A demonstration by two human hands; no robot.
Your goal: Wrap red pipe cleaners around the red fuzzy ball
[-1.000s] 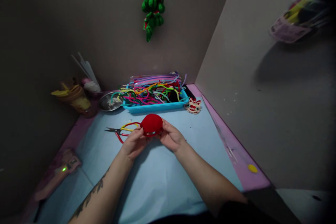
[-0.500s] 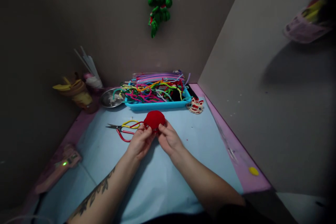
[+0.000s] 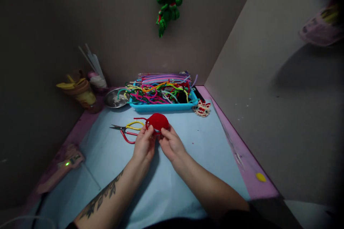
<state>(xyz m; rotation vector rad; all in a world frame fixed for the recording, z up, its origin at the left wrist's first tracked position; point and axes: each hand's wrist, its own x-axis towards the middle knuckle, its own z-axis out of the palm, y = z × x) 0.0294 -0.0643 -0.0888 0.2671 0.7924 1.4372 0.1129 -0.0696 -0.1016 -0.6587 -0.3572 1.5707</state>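
Observation:
Both of my hands hold a fuzzy red dome-shaped piece made of pipe cleaner, just above the light blue mat. My left hand pinches its near left edge and my right hand pinches its near right edge. A loose red pipe-cleaner end sticks out to the left of the piece. Scissors with red and yellow handles lie on the mat just left of my left hand.
A blue tray heaped with coloured pipe cleaners stands at the back. Beside it are a metal dish, a small red and white figure and yellow cups. A green ornament hangs on the wall. A pink device lies left.
My hands have drawn closer together under the red piece. The piece has turned, so its loose end now points left.

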